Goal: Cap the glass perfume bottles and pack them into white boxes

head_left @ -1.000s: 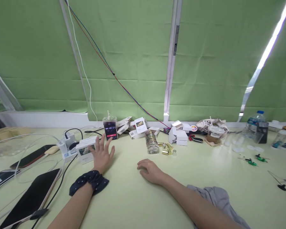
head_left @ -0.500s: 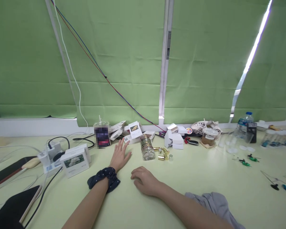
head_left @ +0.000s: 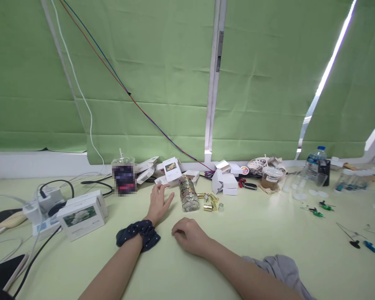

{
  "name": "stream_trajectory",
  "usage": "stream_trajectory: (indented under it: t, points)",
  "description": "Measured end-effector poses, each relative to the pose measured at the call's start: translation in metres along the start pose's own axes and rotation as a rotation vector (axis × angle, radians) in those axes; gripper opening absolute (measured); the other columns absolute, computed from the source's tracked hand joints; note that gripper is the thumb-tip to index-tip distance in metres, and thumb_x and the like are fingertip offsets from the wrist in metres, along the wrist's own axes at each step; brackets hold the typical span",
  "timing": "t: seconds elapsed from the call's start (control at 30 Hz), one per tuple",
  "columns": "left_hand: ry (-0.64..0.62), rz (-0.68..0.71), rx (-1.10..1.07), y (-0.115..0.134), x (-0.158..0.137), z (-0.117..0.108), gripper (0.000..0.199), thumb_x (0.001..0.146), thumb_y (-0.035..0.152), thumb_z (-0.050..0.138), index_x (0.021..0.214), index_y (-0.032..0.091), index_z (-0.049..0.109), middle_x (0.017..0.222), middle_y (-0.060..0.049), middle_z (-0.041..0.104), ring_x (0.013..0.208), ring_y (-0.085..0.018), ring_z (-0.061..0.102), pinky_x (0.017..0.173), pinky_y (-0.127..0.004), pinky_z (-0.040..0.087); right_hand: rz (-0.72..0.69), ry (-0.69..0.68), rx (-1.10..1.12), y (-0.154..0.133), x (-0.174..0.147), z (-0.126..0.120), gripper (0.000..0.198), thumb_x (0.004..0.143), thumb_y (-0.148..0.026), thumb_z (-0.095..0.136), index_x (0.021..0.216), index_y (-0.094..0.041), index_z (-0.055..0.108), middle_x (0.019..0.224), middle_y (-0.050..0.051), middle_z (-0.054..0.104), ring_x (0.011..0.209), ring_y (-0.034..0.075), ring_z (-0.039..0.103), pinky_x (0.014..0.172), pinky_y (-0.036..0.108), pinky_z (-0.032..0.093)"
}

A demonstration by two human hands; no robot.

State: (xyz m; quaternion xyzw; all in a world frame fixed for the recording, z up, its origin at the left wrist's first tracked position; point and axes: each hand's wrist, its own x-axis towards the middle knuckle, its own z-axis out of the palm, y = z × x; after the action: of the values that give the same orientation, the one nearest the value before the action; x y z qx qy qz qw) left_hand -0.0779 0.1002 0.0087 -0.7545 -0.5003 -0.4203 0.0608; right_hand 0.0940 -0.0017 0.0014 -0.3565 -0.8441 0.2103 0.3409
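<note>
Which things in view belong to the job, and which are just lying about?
Likely the job's, being nearest the left fingers and right fingers:
glass jar
gold-coloured pieces
white boxes

Probably just lying about:
water bottle
lidded cup
white plugs

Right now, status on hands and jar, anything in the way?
Left hand open, left of jar. Right hand curled, in front of it. White boxes behind jar, gold pieces to its right.

Jar (head_left: 189,196) on table (head_left: 237,235), left hand (head_left: 158,205) to its left, right hand (head_left: 190,236) before, boxes (head_left: 171,170) behind
</note>
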Motion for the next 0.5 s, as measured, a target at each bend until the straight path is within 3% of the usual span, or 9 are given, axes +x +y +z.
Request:
stream_trajectory:
  t: [0.13, 0.33, 0.5]
  points:
    - [0.029, -0.017, -0.215, 0.021, -0.007, 0.002, 0.026, 0.089, 0.039, 0.045, 0.106, 0.020, 0.049, 0.102, -0.007, 0.044, 0.101, -0.024, 0.049, 0.093, -0.045, 0.043, 0.111, 0.059, -0.061, 0.002, 0.002, -0.005, 0.024, 0.072, -0.003, 0.051, 0.077, -0.018, 0.070, 0.079, 0.004, 0.072, 0.075, 0.017, 0.064, 0.075, 0.026, 0.048]
    - [-0.140, 0.061, -0.369, 0.057, -0.015, 0.007, 0.035, 0.077, 0.036, 0.065, 0.106, 0.022, 0.050, 0.102, -0.004, 0.042, 0.104, -0.024, 0.051, 0.095, -0.045, 0.043, 0.104, 0.060, -0.061, 0.002, 0.001, -0.007, 0.022, 0.068, -0.002, 0.053, 0.072, -0.016, 0.069, 0.076, 0.005, 0.071, 0.074, 0.018, 0.063, 0.071, 0.025, 0.048]
    - [-0.142, 0.028, -0.365, 0.059, -0.017, 0.011, 0.041, 0.074, 0.031, 0.069, 0.109, 0.022, 0.051, 0.102, -0.004, 0.042, 0.102, -0.024, 0.053, 0.094, -0.048, 0.044, 0.103, 0.059, -0.052, 0.000, 0.001, -0.008, 0.022, 0.067, -0.002, 0.053, 0.071, -0.016, 0.068, 0.076, 0.005, 0.070, 0.072, 0.017, 0.063, 0.069, 0.025, 0.048]
